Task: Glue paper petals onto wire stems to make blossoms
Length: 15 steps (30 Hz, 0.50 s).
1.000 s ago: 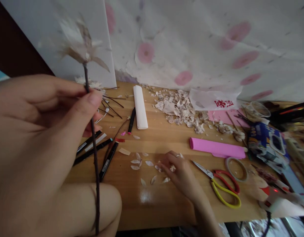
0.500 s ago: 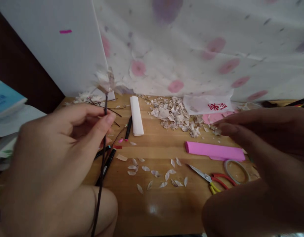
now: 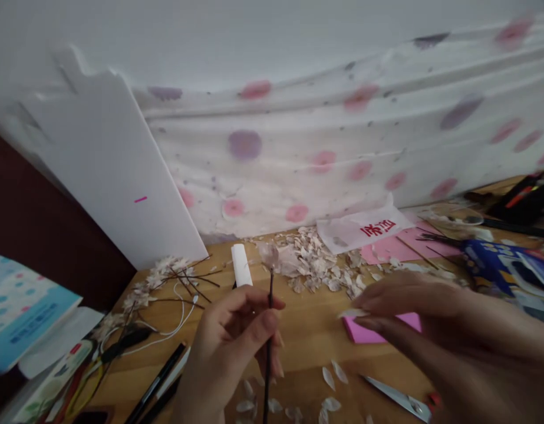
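My left hand pinches a thin dark flower stem between thumb and fingers, holding it upright. A pale, translucent flower head tops the stem. To the right, my right hand is closed in a pinch, with a small pale petal between its fingertips. The two hands are apart. Loose petals lie on the wood below and between them. Behind the right hand a pink paper roll is partly covered. Scissors lie below that hand, their handles mostly hidden.
A heap of dried petals covers the back middle, beside a white roll. Finished-looking flowers on dark stems, a white cord and black pens are at left. A blue packet lies right; a white board leans behind.
The view has tilted up. My left hand has moved rightward with the flower stem, toward the middle. My right hand now shows a petal in its fingertips and is nearer to the left hand.
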Tool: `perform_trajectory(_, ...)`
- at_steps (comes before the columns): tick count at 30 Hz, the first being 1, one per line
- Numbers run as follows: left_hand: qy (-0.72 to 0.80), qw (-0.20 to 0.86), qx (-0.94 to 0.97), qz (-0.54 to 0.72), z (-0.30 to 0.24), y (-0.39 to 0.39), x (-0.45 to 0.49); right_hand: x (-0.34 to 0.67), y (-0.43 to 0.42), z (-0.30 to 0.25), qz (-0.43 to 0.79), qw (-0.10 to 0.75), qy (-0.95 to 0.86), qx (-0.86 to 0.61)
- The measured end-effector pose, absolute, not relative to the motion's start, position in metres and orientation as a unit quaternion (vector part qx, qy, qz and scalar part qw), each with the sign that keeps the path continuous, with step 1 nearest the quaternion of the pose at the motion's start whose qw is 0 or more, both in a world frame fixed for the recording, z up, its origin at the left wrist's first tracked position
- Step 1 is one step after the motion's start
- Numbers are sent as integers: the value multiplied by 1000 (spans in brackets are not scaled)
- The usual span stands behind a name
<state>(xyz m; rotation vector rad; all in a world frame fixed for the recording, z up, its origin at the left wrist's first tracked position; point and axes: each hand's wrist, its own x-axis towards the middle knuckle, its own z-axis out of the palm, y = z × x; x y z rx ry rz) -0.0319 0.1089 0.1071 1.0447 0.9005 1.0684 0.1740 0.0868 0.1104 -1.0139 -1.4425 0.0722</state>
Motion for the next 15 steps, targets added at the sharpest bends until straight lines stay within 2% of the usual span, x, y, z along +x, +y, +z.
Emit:
perform_trajectory(5, 380, 688, 425, 449, 102, 107, -22, 162, 96, 113, 51, 595, -713, -368)
perform_trajectory(15, 424, 691, 415, 413, 115, 94, -13, 164, 103, 111, 11, 585, -701, -408)
